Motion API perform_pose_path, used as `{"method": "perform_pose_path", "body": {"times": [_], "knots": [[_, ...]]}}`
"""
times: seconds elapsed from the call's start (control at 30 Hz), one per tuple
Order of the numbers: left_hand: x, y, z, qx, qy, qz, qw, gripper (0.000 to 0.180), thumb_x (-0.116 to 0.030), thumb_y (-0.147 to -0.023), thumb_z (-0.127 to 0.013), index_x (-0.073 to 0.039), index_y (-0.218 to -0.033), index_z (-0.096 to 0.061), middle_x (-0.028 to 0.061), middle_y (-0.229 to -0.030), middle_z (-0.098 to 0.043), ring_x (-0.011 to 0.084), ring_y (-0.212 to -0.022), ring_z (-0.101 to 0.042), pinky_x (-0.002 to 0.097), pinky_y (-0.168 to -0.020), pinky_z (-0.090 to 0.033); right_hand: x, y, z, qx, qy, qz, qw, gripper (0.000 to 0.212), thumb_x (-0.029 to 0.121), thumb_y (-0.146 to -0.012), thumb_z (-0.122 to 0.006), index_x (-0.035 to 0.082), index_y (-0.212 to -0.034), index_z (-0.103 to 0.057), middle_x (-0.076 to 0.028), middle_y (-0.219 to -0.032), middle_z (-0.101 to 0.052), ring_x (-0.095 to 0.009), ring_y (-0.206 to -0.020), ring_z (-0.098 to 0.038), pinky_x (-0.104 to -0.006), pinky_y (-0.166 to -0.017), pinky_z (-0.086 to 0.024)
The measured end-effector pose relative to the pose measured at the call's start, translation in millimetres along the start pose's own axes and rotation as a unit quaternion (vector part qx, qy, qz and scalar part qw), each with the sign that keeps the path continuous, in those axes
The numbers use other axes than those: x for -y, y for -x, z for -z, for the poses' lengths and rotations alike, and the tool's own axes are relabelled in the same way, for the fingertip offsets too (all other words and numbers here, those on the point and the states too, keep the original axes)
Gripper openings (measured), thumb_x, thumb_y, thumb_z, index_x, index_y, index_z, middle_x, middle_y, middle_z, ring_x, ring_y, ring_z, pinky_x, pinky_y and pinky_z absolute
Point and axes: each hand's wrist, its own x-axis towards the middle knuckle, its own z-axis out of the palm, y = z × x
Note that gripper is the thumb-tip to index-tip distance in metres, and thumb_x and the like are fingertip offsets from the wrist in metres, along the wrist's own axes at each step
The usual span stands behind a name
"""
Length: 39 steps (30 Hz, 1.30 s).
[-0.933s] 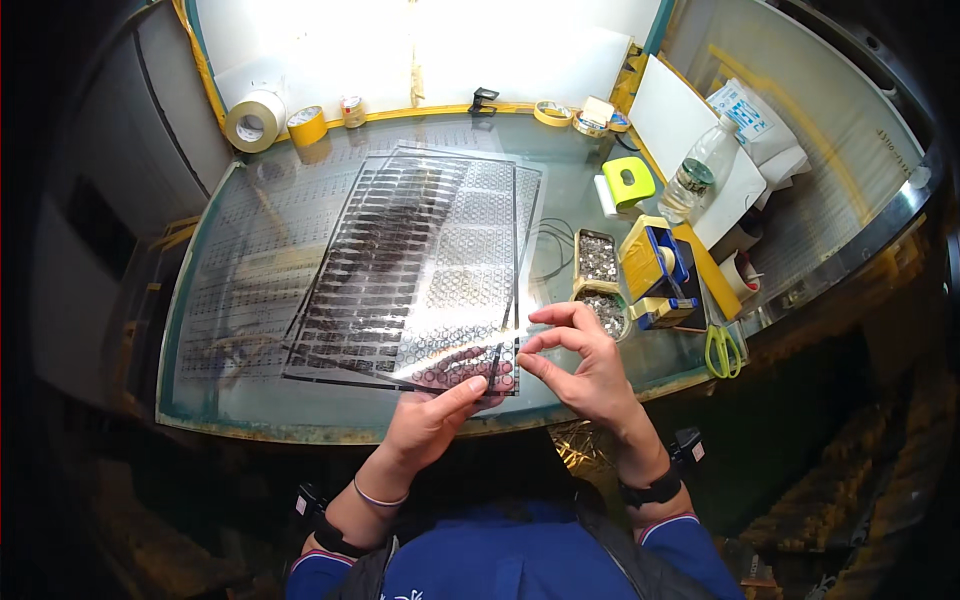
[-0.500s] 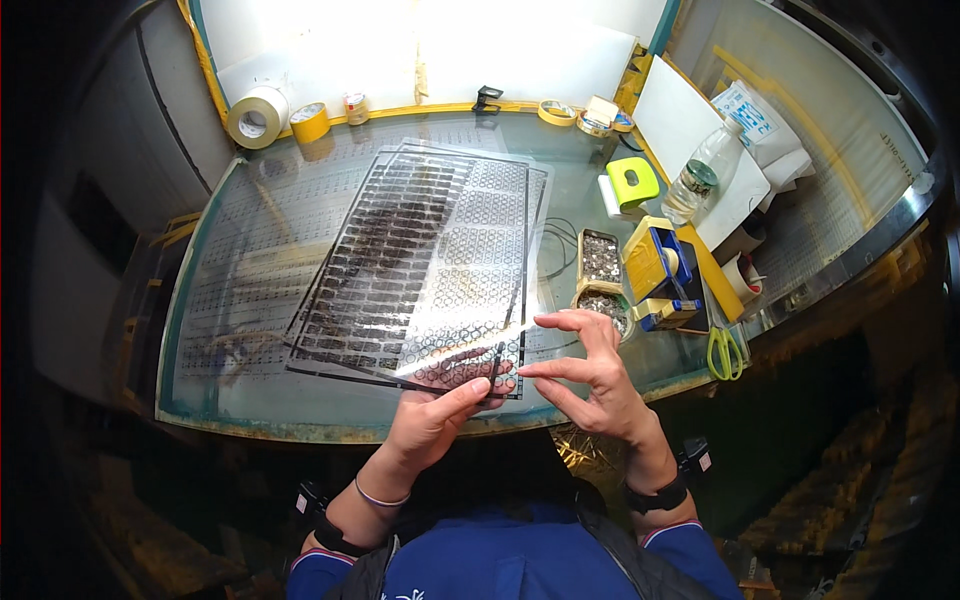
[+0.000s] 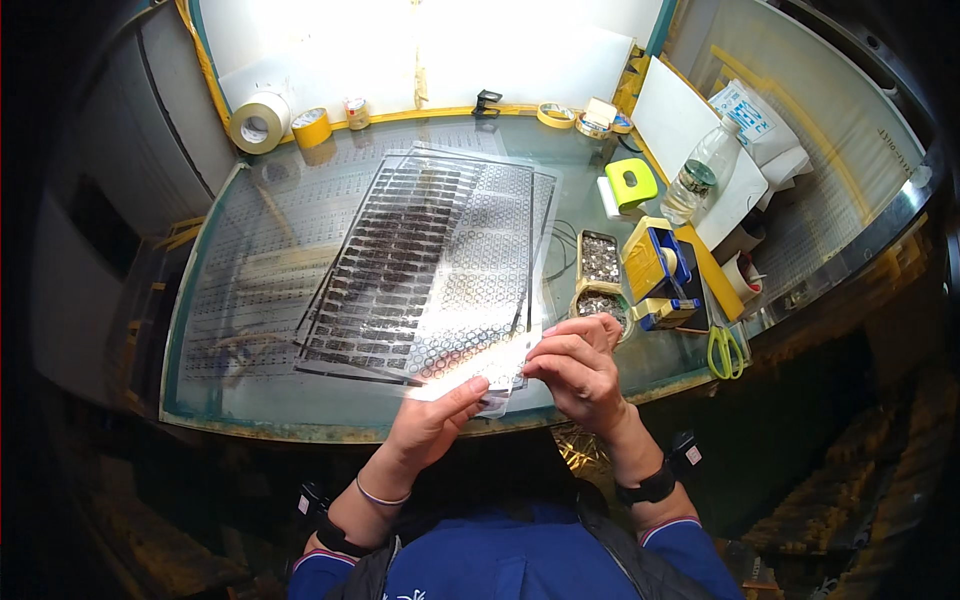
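A clear film sheet (image 3: 395,270), printed with dark blocks on its left half and rows of small rings on its right, lies over other clear sheets (image 3: 543,210) on the glass table. Its near right corner is raised and bright with glare. My left hand (image 3: 430,425) grips that corner, thumb on top; its other fingers are hidden beneath the glare. At the sheet's right edge, my right hand (image 3: 580,370) is closed, thumb and fingertips pinched together at the film. Whether it holds one layer or several, I cannot tell.
On the glass table (image 3: 230,270), tape rolls (image 3: 260,122) and a black clip (image 3: 487,103) line the back. At the right are a green hole punch (image 3: 632,184), tins of small bits (image 3: 600,258), a tape dispenser (image 3: 660,270), green-handled scissors (image 3: 724,352) and a plastic bottle (image 3: 690,185).
My right fingers, spread apart before, have closed at the film's right edge. The near corner has tilted and catches strong glare, hiding my left fingers under it. The sheets shifted slightly.
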Motion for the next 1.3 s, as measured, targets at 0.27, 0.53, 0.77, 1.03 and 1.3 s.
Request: {"method": "perform_pose_path", "body": {"times": [0.27,0.53,0.77,1.03,1.3], "knots": [[3.3,-2.8,3.5,0.012,-0.007,-0.026,1.000,0.032,-0.002,-0.085,-0.049,0.006,-0.115,-0.048,0.0150,-0.102,-0.060,0.0218,-0.094,-0.060,0.0339,-0.084,-0.049,-13.8,0.4,6.6,-0.003,-0.029,-0.006,1.000,0.015,0.007,-0.066,-0.072,0.010,-0.077,-0.063,0.001,-0.087,-0.062,-0.018,-0.086,-0.056,-0.0358,-0.086,-0.029],[5.6,-8.0,7.2,0.005,0.023,-0.019,1.000,0.022,-0.006,-0.087,-0.053,0.003,-0.107,-0.056,0.0108,-0.089,-0.064,0.0155,-0.079,-0.061,0.0309,-0.076,-0.049,-48.7,9.7,31.7,0.045,0.085,-0.311,0.945,0.011,0.009,-0.071,-0.069,0.005,-0.080,-0.066,-0.011,-0.082,-0.059,-0.029,-0.082,-0.056,-0.0370,-0.073,-0.045],[6.2,-8.7,5.0,0.001,0.009,-0.020,1.000,0.020,-0.006,-0.088,-0.053,0.002,-0.106,-0.057,0.0110,-0.089,-0.065,0.0155,-0.080,-0.061,0.0310,-0.077,-0.049,-55.8,4.6,29.8,0.137,0.150,-0.321,0.925,0.009,0.012,-0.072,-0.068,0.005,-0.077,-0.066,-0.012,-0.082,-0.056,-0.029,-0.086,-0.054,-0.0376,-0.077,-0.044],[4.0,-6.7,1.6,-0.018,-0.003,-0.014,1.000,0.020,-0.006,-0.087,-0.053,0.003,-0.104,-0.057,0.0099,-0.085,-0.063,0.0174,-0.082,-0.059,0.0300,-0.077,-0.047,-54.8,4.6,28.1,0.088,0.094,-0.294,0.947,0.009,0.010,-0.073,-0.066,0.003,-0.077,-0.064,-0.012,-0.082,-0.056,-0.029,-0.086,-0.053,-0.0370,-0.077,-0.043],[6.4,-9.4,7.3,0.019,0.002,-0.018,1.000,0.021,-0.006,-0.089,-0.052,0.001,-0.108,-0.058,0.0096,-0.090,-0.064,0.0141,-0.080,-0.060,0.0301,-0.077,-0.048,-58.2,8.8,27.2,0.092,0.097,-0.275,0.952,0.008,0.007,-0.076,-0.062,0.001,-0.079,-0.058,-0.014,-0.081,-0.056,-0.031,-0.081,-0.052,-0.0383,-0.073,-0.041]]}}
